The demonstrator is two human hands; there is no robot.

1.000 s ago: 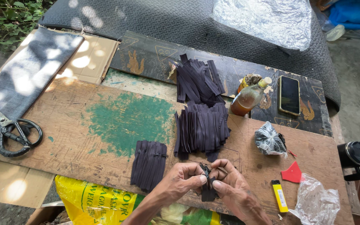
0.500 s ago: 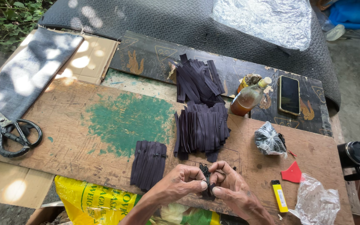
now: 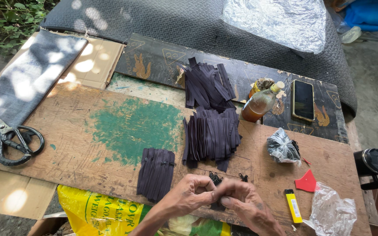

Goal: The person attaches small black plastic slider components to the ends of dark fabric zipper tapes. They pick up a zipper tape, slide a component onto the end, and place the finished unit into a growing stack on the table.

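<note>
The zipper strip [image 3: 217,204] sits pinched between my left hand [image 3: 192,192] and right hand [image 3: 241,199], fingers closed tightly on it, so it stays steady near the sorted piles [image 3: 211,137].

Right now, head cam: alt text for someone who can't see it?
Two bare hands, left hand and right hand, meet at the near edge of a worn wooden board, pinching a small dark zipper piece between them. Stacks of dark zipper strips lie beyond, scissors far left, a yellow lighter and a phone right.
</note>
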